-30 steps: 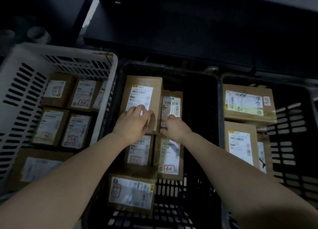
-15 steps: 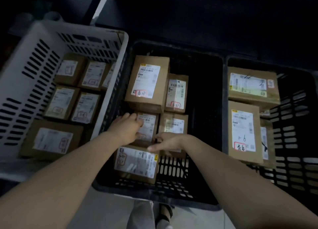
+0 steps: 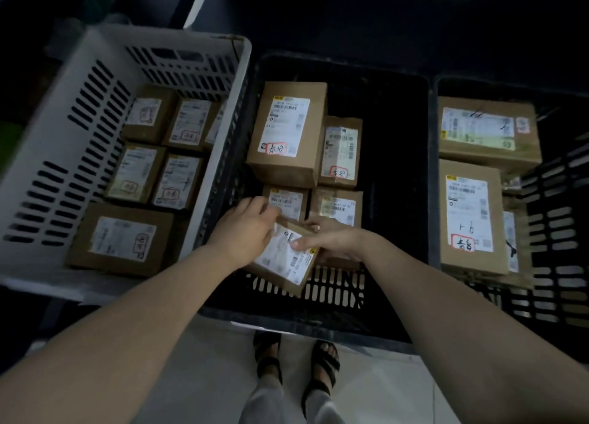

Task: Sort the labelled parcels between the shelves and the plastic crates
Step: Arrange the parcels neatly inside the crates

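Now both bare forearms reach forward and down into the middle black slotted plastic crate (image 3: 395, 175), converging on one small brown cardboard parcel with a white shipping label (image 3: 283, 258). That parcel sits tilted, its near edge over the crate's slotted near floor. The left hand (image 3: 245, 232) lies knuckles up over the parcel's left end, fingers curled around its far-left corner. The right hand (image 3: 331, 242) comes in from the right, thumb pressed flat on the label and fingers wrapped behind the far edge, so both hands grip the parcel between them.

Left of the left fingers stands the white slotted plastic crate (image 3: 63, 130), its wall close beside the wrist. Just beyond the fingertips lie two small labelled boxes (image 3: 338, 210), and farther still a taller brown carton with red-outlined handwriting (image 3: 287, 130). Right of the right hand, the middle crate's dark floor is open up to its wall; past it, a second black crate (image 3: 561, 200) holds more labelled cartons.
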